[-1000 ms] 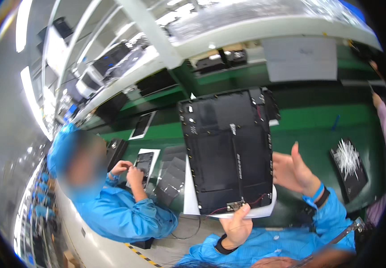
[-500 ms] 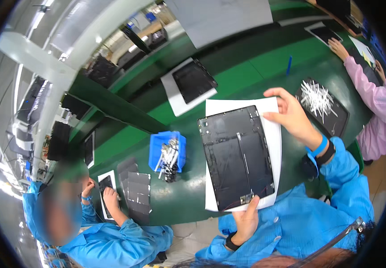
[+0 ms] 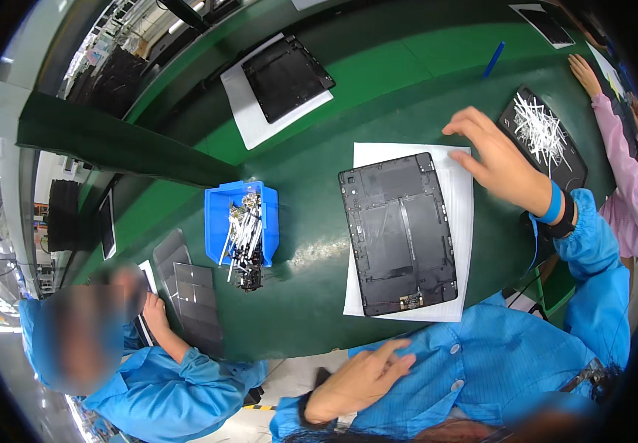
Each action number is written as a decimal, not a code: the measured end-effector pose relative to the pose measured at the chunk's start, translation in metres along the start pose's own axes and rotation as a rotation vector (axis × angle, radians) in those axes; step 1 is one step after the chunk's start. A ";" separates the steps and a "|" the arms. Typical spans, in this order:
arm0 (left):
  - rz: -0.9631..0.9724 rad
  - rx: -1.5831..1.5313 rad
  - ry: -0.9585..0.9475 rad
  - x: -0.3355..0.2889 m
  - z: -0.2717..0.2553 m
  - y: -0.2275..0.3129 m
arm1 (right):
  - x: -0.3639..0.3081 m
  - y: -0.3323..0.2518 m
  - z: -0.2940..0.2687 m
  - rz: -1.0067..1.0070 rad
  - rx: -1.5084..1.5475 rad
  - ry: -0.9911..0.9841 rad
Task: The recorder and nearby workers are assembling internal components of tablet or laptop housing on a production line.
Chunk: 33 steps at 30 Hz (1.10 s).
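Observation:
A black tablet housing, its inner side up, lies on a white sheet at the table's front edge. A small circuit board shows at its near end. My right hand hovers by the sheet's far right corner, thumb and fingers apart and nothing between them; a blue strap and a black band circle that wrist. Below the housing's near edge, in front of my blue smock, is my left hand. Its fingers are loosely spread, hold nothing and are clear of the housing.
A blue bin of small parts with white strips stands left of the sheet. White strips are heaped on a black panel to the right. Another housing lies farther back. Co-workers sit at left and far right.
My left hand has let go of the housing's near edge and dropped down and left. My right hand stays near the far right corner. The view has shifted slightly.

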<state>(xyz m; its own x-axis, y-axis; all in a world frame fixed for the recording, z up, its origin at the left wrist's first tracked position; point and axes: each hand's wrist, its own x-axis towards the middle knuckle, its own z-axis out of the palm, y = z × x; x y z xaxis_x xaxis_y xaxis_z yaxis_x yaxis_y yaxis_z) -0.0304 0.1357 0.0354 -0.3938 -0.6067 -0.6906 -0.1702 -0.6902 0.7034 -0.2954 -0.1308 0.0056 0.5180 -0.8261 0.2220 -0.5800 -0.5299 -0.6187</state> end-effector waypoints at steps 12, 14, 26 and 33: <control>0.609 1.134 0.759 0.112 -0.043 0.056 | 0.067 -0.016 0.064 -0.438 -0.057 -0.335; 0.592 1.126 0.730 0.115 -0.045 0.054 | 0.070 -0.014 0.063 -0.437 -0.060 -0.354; 0.453 1.102 0.646 0.115 -0.048 0.060 | 0.079 -0.019 0.058 -0.441 -0.144 -0.435; 0.399 1.135 0.590 0.113 -0.050 0.056 | 0.087 -0.024 0.055 -0.410 -0.177 -0.552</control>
<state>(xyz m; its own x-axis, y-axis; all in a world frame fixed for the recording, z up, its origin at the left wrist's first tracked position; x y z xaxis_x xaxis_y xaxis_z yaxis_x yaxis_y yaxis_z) -0.0396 0.0088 -0.0120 -0.1945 -0.9654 -0.1738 -0.8997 0.1050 0.4238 -0.2017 -0.1796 -0.0011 0.9323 -0.3602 -0.0326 -0.3391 -0.8392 -0.4251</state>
